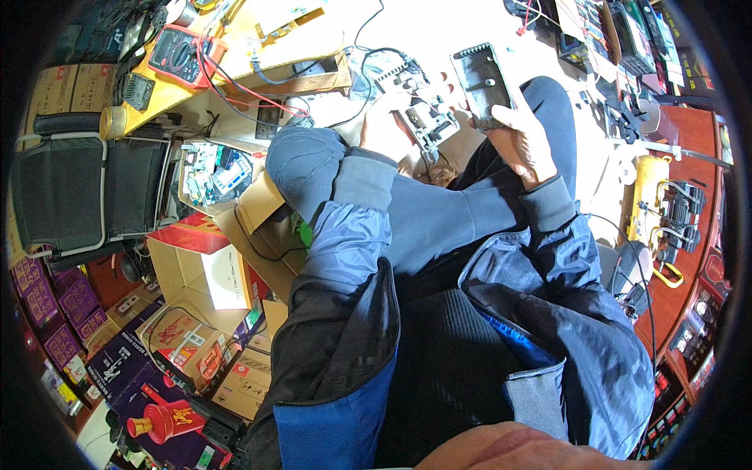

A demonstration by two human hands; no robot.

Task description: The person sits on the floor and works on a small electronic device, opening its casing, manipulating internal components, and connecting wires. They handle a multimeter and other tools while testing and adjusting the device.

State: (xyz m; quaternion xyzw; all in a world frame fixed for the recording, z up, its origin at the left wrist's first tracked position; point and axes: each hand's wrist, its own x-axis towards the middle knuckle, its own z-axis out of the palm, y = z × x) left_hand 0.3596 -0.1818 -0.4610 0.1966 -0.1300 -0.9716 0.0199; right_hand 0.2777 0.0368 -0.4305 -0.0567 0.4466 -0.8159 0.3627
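Note:
My left hand [382,127] is closed on a bare electronic module [429,131] with silvery metal parts, held over my lap. Bright light washes out some of its detail. In my right hand [523,145] is a black hollow rectangular case half [479,78], tilted with its inside showing. The thumb lies along its lower edge. The two parts are apart, side by side. Beyond my left hand, a dark cable [362,74] curves toward the module; whether it joins is unclear.
A red multimeter [184,56] with leads lies on the yellow bench [149,110] at the far left. Below it, a box holds circuit boards [223,176]. A black chair [66,188], an open carton [184,270] and a red bottle [171,421] are on the left. Cables and tools crowd the right.

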